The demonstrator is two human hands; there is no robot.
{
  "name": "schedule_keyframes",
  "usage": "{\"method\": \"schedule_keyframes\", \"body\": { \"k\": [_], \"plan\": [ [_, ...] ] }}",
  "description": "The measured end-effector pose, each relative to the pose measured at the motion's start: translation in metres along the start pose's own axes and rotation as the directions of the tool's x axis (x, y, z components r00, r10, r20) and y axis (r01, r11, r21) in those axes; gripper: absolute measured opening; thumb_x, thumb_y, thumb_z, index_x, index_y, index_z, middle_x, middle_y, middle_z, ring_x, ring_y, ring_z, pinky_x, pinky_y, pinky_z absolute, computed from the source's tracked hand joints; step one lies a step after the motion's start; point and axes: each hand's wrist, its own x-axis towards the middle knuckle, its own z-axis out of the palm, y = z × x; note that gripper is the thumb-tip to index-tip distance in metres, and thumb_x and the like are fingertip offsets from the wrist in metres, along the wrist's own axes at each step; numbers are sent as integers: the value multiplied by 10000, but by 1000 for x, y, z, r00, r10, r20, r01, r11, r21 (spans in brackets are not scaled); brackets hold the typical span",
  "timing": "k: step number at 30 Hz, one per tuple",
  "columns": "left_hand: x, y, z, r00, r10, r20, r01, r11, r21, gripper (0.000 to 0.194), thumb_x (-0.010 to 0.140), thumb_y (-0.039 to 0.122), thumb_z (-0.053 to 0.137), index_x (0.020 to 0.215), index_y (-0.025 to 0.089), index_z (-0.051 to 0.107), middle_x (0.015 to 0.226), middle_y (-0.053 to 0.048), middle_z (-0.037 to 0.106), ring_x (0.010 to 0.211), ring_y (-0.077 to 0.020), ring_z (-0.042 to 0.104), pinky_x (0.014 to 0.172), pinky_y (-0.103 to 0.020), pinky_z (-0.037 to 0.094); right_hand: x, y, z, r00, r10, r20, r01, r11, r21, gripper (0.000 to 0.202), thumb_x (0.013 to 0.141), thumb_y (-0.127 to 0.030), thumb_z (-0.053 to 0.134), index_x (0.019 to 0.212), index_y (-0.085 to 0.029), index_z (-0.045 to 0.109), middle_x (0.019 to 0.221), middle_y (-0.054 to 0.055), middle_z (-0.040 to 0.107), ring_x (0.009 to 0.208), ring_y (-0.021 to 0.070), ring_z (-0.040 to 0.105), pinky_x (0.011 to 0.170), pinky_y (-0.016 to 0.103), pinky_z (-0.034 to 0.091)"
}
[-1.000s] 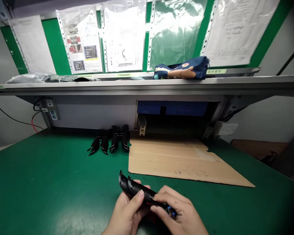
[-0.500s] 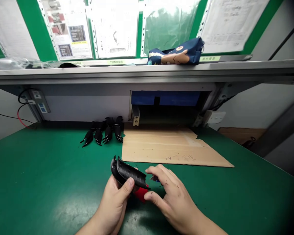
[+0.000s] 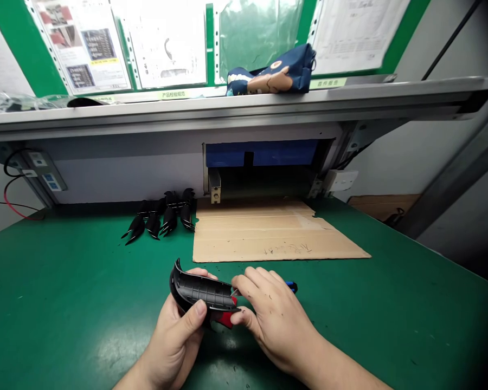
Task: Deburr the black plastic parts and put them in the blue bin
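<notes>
"Several black curved pieces [image 3: 162, 214], glossy and tapering to points, lie in a cluster at the back left of the smooth green desk [image 3: 77, 287]."

"And to the right of those, nearer the front?"

"The left grip [image 3: 177, 330], bare and closed around a black shell [image 3: 205, 290], thumb laid over its near edge."

"What is the shell like?"

"A long hollow trough, hard-looking, held above the desk. Its inside faces up, matte and scored with a grid of fine ribs. The left end curls into a point; a red piece [image 3: 226, 319] shows beneath the right end."

"And the right grip [image 3: 276, 309]?"

"Curled around a slim tool [image 3: 291, 286], hiding most of it. A thin tip shows by the shell's right end, and a blue-and-black butt pokes out beyond the knuckles. The thumb is at the shell's corner; I can't tell whether it presses."

"Behind that?"

"A flat tan cardboard sheet [image 3: 268, 238], creased lengthwise, with scribbled marks, reaching farther right."
</notes>
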Motion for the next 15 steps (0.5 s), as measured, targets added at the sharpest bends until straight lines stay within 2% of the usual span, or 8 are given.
{"method": "schedule_keyframes", "body": {
  "k": [3,10,15],
  "plan": [
    [0,1,-1,999,24,43,-24,1000,18,384,816,312,679,1159,202,544,1177,-98,533,1080,-280,539,919,-370,466,-1,-2,1,1000,-11,12,12,1000,-5,774,927,-710,8,839,-181,567,777,47,488,672,211,393,608,308,238],
    [1,2,-6,994,68,88,-74,995,73,375,795,327,708,1128,221,571,1136,-75,537,1078,-241,522,935,-323,457,-2,-4,5,1000,-20,0,20,999,-34,744,939,-691,-15,735,-179,484,719,33,489,618,187,375,582,310,210],
    [2,2,-9,981,119,152,-144,976,164,355,811,352,689,1119,230,559,1112,-67,522,1096,-237,493,958,-322,442,-3,0,6,997,-49,62,49,999,-1,722,951,-684,5,721,-186,474,675,17,520,593,181,402,573,309,214]
  ]
}}
